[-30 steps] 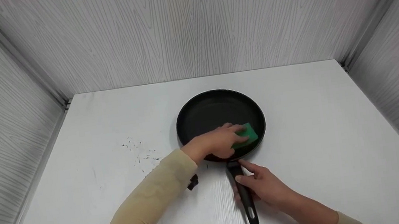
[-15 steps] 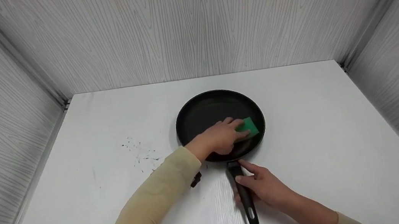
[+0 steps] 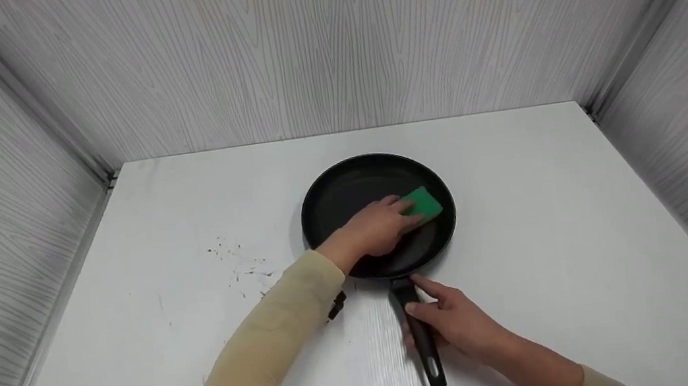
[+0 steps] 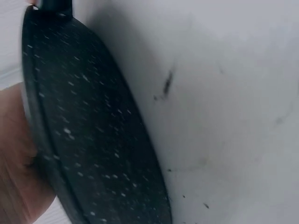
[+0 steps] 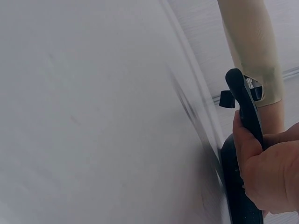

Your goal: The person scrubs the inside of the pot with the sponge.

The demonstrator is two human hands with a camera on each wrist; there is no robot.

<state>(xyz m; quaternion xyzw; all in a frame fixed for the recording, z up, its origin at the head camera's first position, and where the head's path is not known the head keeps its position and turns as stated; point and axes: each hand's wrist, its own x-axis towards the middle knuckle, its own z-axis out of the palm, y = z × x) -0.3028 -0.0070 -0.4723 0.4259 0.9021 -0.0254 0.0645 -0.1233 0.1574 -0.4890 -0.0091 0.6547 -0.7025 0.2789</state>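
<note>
A black frying pan [image 3: 350,185] stands on the white table with its handle [image 3: 427,348] toward the person. Inside it, at the right of the pan floor, my left hand [image 3: 378,225] holds a green sponge [image 3: 425,203], fingers spread over its left part. My right hand [image 3: 457,321] grips the handle near the pan, thumb on top and fingers passing beneath. The left wrist view shows the pan's speckled outer side [image 4: 93,121] with part of the left hand [image 4: 18,163] over the rim. In the right wrist view, the right hand [image 5: 268,170] is around the handle [image 5: 247,107].
The white table [image 3: 544,246] carries dark scuff marks [image 3: 241,266] left of the pan. Grey wood-grain panels [image 3: 324,43] rise at the back and both sides. A small black device [image 3: 336,305] shows at the left wrist, below the sleeve [image 3: 270,335].
My left hand has slid the sponge away from the handle, up along the right side of the pan floor. The right hand keeps its grip, and the pan stays almost in place.
</note>
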